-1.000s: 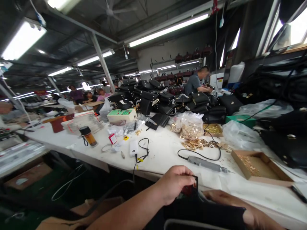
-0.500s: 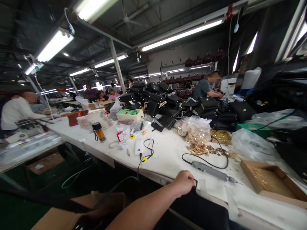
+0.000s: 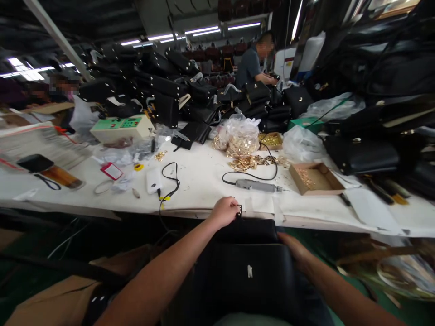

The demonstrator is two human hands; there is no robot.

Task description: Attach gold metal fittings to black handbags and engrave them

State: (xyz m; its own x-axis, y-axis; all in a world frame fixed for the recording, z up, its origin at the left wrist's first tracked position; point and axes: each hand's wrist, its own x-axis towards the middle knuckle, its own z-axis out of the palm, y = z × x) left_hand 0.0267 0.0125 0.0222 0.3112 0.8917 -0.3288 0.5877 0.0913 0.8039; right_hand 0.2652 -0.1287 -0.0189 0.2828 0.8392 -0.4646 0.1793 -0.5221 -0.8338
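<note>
A black leather bag (image 3: 244, 267) with a small light tag or clasp on its front lies across my lap, against the table edge. My left hand (image 3: 225, 212) is closed on a small black strap end at the bag's upper edge. My right hand (image 3: 292, 244) rests at the bag's right side, its fingers hidden behind the black leather. Just beyond the bag, a grey electric screwdriver (image 3: 257, 185) lies on the white table, its bit pointing right. Loose gold fittings (image 3: 243, 163) lie behind it.
An open cardboard tray (image 3: 317, 179) with small gold parts stands at right. A white power bank (image 3: 154, 180) with a black cable, a red-framed tag (image 3: 111, 170) and an amber bottle (image 3: 61, 175) are at left. Black bags (image 3: 166, 106) are piled behind; a person (image 3: 249, 68) works beyond.
The view has turned right and down, bringing my right hand and more of the black bag into sight. My left hand still holds the strap end.
</note>
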